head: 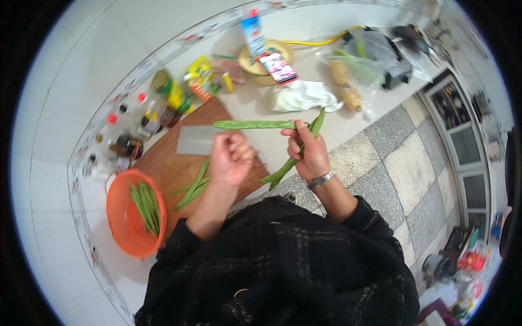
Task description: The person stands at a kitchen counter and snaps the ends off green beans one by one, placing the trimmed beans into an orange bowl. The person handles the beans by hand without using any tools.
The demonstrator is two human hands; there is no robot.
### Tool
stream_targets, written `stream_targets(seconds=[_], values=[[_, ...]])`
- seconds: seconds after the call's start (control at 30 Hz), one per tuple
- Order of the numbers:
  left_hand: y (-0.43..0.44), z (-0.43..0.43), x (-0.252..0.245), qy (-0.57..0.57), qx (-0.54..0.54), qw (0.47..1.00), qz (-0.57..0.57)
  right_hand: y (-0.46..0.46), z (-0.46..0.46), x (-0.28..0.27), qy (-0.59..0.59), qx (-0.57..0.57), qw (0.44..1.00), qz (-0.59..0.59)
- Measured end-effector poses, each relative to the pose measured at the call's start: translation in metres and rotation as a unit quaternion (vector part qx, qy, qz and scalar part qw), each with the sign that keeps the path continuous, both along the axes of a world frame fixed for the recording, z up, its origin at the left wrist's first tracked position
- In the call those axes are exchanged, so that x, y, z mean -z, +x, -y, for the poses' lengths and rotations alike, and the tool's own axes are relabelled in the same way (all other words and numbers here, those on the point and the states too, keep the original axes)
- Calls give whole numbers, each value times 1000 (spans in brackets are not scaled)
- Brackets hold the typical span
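My right hand (310,153) grips several flat green beans. One long bean (253,124) sticks out leftward between thumb and forefinger, while others (281,173) cross the palm at a slant. Just below the long bean's left end is my left hand (231,159), blurred, its fingers curled inward; whether anything thin is pinched there cannot be made out. Beneath it lies a brown wooden cutting board (210,112). A wide-bladed kitchen knife (195,140) rests on the board, its handle hidden. A few loose beans (195,189) lie nearer me, partly behind my left forearm.
An orange plastic basin (116,220) holding green beans (147,208) stands at the left. Bottles (128,146) line the wall. At the back are a lit phone (279,68), a white cloth (304,97) and plastic bags (363,65). Tiled floor (391,183) lies beyond the counter edge.
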State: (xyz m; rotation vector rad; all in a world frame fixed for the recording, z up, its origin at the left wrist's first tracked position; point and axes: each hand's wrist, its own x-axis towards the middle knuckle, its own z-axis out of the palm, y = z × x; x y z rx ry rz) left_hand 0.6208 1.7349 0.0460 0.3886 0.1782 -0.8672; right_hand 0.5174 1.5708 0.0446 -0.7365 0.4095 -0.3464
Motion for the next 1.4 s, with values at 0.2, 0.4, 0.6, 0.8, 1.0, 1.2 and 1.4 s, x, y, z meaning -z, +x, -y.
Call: stream_targets(seconds=[0.2,0.4,0.6,0.8,1.0,1.2,1.4], values=[[-5,-56,19,87,94,985,117,26,-50,-13,-96,-75,991,48],[3,-179,38,52,-80,989,109,59,-73,24,-154,-170,965,-125],[3,-211,24,95,-95,983,122,103,-138,67,-186,-400,890,-120],[20,-214,15,156,-121,966,165,114,-145,46,-319,-483,814,-48],[45,-185,-3,303,-72,832,459,94,-122,11,-516,-456,725,3],[31,-134,-26,451,64,527,718,65,-81,-2,-654,-387,650,-13],[23,-87,-23,458,127,355,805,33,-39,-18,-729,-285,621,-26]])
